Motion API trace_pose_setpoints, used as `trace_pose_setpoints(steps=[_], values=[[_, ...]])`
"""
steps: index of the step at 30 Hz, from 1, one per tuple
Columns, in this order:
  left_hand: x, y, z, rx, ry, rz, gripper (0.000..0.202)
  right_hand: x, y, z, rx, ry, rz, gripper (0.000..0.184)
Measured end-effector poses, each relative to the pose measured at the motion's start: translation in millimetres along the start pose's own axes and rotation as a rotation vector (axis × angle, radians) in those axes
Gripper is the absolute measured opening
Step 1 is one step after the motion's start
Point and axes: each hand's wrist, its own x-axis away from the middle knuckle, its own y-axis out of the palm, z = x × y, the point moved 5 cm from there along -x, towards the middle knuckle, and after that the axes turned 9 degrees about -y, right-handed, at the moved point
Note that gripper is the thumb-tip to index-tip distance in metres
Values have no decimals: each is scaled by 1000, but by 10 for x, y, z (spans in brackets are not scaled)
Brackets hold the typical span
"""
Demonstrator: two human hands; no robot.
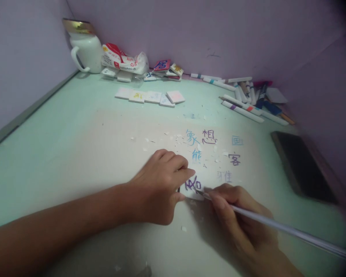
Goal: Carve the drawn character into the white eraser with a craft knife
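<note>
A small white block (193, 189) with a purple character on its face lies on the desk in front of me. My left hand (164, 184) is closed at its left side, thumb and fingers gripping its edge. In my right hand (239, 215) is a slim silver pen-style craft knife (265, 219), pinched near its pointed end. Its tip meets the face of the block close to the purple strokes. The long handle slants away to the lower right. Pale shavings (178, 142) are scattered on the desk around the block.
Characters in blue and purple (209, 137) mark the desk beyond my hands. White blocks (152, 97) lie in a row farther back. A tissue pack (123, 59) and a white mug (88, 52) stand by the wall. Markers (242, 111) and a dark phone (302, 167) are at right.
</note>
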Motion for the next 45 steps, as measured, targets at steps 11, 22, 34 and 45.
trace_pose_setpoints(steps=[11, 22, 34, 45], values=[[-4, -3, 7, -1, -8, -18, 27, -41, 13, -44, 110, -65, -2, 14], [-5, -2, -1, -16, -6, -7, 28, -20, 3, -15, 58, -40, 23, 21], [0, -5, 7, 0, 0, -13, 30, -22, 23, 5, 20, -3, -11, 11], [-9, -9, 15, 12, 36, -71, 40, 6, -35, 56, -130, 2, 143, 18]])
